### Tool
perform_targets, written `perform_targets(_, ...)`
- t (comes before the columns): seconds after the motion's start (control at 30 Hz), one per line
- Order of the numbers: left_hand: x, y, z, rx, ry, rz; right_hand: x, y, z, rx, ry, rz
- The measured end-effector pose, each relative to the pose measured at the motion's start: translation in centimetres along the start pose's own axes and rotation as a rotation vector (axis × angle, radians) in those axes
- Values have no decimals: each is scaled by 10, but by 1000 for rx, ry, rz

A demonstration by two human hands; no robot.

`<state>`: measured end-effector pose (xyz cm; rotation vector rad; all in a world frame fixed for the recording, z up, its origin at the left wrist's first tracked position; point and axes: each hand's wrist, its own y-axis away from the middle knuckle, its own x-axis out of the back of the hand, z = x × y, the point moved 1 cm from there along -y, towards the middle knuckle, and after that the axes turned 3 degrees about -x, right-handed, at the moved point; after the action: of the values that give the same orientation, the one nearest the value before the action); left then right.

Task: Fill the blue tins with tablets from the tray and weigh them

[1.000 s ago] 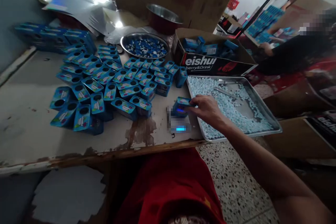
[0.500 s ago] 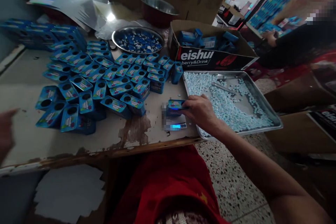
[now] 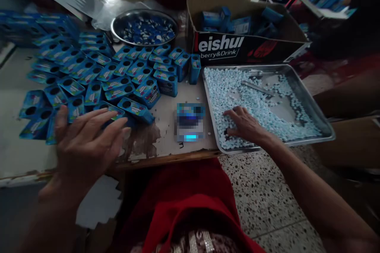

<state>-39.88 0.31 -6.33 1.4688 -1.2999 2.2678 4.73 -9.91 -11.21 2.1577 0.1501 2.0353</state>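
My left hand (image 3: 87,142) hovers over the front of the blue tins (image 3: 145,93), fingers spread with nothing in them. Whether it touches the tins behind it I cannot tell. Down in the metal tray (image 3: 328,136), my right hand (image 3: 247,128) rests its fingertips on the small pale-blue tablets (image 3: 234,87), thumb and fingers apart. Between the hands a small scale (image 3: 181,132) with a lit display stands near the table edge, partly blurred. One blue tin (image 3: 184,109) lies on it, its round hole at the right end.
A metal bowl (image 3: 114,31) of blue and silver caps stands behind the tins. Beside it is a cardboard box (image 3: 252,49) holding more blue tins. A flat metal tool (image 3: 257,88) lies among the tablets. Another person's dark sleeve (image 3: 344,33) shows at the far right.
My right hand has let go of the tin on the scale and moved right into the tray. My left hand has come in from the left edge over the tins.
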Motion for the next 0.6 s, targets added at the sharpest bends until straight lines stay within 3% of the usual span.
perform_targets(0.1, -14, -12, 26, -232, -207, -22, 5, -22, 10, 72, -98, -6)
perform_targets(0.27, -25, -23, 51, -268, -169, -86, 22, -39, 37, 11, -511, -70)
perform_targets(0.37, -30, -25, 59, -155, -20, -131, 24, -35, 43, -97, -669, -106)
perform_targets(0.47, -39, -27, 66, 70, 219, -164, 22, -28, 40, -188, -737, -96)
perform_targets(0.6, -57, -35, 74, 352, 532, -168, 24, -25, 33, -180, -743, -79)
